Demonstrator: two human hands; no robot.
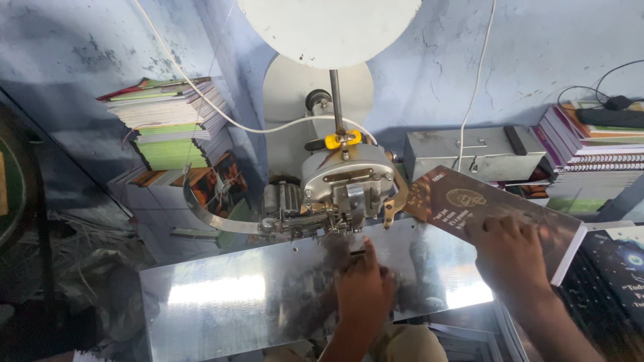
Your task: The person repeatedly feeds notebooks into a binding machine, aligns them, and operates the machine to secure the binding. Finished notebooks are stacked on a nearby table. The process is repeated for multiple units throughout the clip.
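Upper left of frame: I see a stack of notebooks (168,124) with green and white edges against the blue wall (80,53), more orange-covered books (215,181) below it. A white cable (201,100) runs from the top edge down toward frame centre.

Lower left to centre: shiny metal surface (228,302), strong glare, reflections on it.

Centre: metal machine (335,191) at the back edge of the surface, rounded housing, vertical rod with a yellow clip (342,140) on top, a curved metal strip (208,218) sweeping off to its left. White round plate (329,27) at the top of frame above it.

Centre bottom: my left hand (365,288) rests on the surface just in front of the machine head, index finger stretched forward toward it, other fingers curled under. Not gripping anything that I can see.

Right of centre: dark brown book (483,214) lies tilted, its near corner just beside the machine's right side, the rest over the surface's right end. My right hand (513,258) lies flat on the cover, fingers spread, pressing down rather than clasping.

Behind the book: grey metal box (476,154) with a black handle. Far right: pile of spiral-bound notebooks (597,157) upper right, a black charger and cord (617,104) on top. Dark-covered books (620,268) at the lower right edge.
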